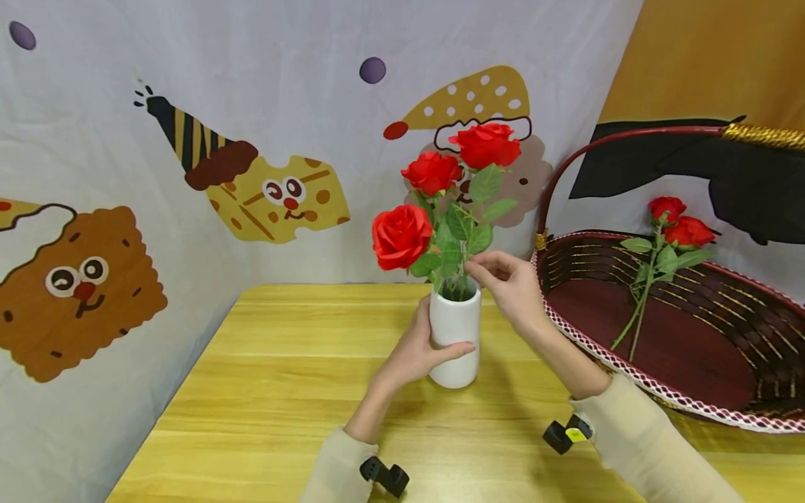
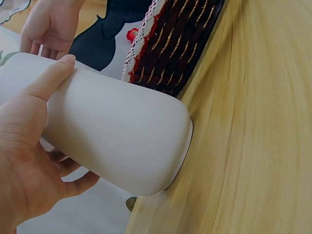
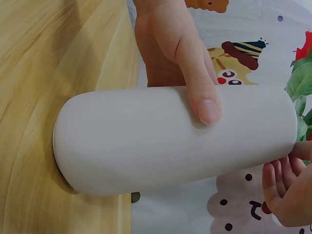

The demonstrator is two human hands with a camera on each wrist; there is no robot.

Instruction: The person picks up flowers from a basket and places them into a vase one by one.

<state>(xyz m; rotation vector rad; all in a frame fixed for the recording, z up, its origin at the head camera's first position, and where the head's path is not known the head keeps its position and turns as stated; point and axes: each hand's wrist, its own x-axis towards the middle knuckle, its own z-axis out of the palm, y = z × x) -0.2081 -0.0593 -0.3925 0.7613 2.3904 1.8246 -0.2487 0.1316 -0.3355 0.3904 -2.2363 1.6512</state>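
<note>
A white vase [image 1: 454, 363] stands upright on the wooden table, and my left hand [image 1: 409, 356] grips its side. In the right wrist view the left thumb [image 3: 208, 109] lies across the front of the vase. Three red artificial roses rise from the opening: one low at the left [image 1: 402, 236], one in the middle [image 1: 432, 172] and the tallest at the right [image 1: 487, 144]. Just above the rim, my right hand [image 1: 512, 290] pinches a rose stem between thumb and forefinger. Leaves and the vase wall hide the lower stems, so which bloom that stem carries is hard to tell.
To the right stands a dark red woven basket [image 1: 692, 363] with a white-laced rim and a tall arched handle [image 1: 635, 133]. Two more red roses [image 1: 688, 230] lean inside it. A cartoon-printed cloth [image 1: 302, 91] hangs behind the table [image 1: 277, 391].
</note>
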